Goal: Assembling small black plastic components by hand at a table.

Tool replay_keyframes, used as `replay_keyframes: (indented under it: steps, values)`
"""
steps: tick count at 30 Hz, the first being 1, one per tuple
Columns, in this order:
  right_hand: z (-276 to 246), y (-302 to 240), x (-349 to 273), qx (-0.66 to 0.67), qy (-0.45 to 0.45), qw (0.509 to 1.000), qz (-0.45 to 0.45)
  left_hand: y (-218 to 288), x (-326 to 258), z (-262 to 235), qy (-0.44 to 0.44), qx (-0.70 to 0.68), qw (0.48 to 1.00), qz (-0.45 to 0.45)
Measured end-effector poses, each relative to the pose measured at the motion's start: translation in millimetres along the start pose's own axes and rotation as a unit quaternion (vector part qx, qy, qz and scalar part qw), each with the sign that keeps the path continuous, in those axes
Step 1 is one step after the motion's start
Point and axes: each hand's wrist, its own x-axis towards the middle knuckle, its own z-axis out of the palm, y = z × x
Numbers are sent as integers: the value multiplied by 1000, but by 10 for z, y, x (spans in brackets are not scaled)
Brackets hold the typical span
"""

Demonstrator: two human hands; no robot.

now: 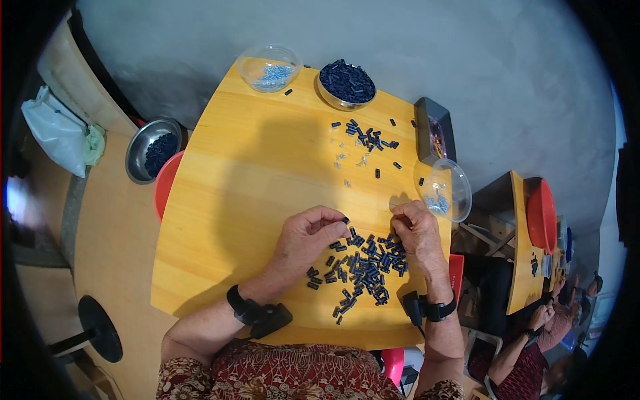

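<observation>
My left hand (305,239) is closed in a pinch, with a small black plastic piece (346,221) between its thumb and fingertips. Off to the right, my right hand (421,233) is also closed, thumb against fingers; anything in it is hidden or too small to make out. Below and between the hands, many short black pieces (365,270) lie heaped on the yellow wooden table (213,193). Farther off lies a looser group of black pieces (373,141), beside scattered tiny silvery parts (341,157). A clear bowl (460,193) holding small silvery parts stands just beyond my right hand.
At the far edge stand another clear bowl (250,70) and a metal bowl (347,105) full of black pieces. A dark grey tray (425,137) sits at right. Left of the table are a metal basin (139,157) and a red basin (164,190). People sit at another table (517,287).
</observation>
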Motion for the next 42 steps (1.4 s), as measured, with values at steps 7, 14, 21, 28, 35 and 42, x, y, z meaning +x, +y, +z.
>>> replay_keyframes:
  steps: [7, 14, 21, 28, 35, 42]
  values:
    - [98, -16, -28, 65, 20, 998, -5, -17, 5, 4, 9, -3, 1000, -8]
    - [27, 6, -91, 84, 20, 996, 27, 12, 2, 25, 11, 4, 1000, -13]
    - [135, -93, 29, -20, 36, 996, -74, -38, 4, -17, -8, 48, 999, -16]
    - [138, -257, -27, -12, 23, 999, -43, -27, -17, 8, -34, 51, 998, -12]
    - [23, -658, -247, 163, -3, 985, -61, -26, -26, 27, -60, 27, 998, -18]
    - [18, -858, -334, 173, -22, 979, -103, -78, -33, 30, -60, 36, 998, 1]
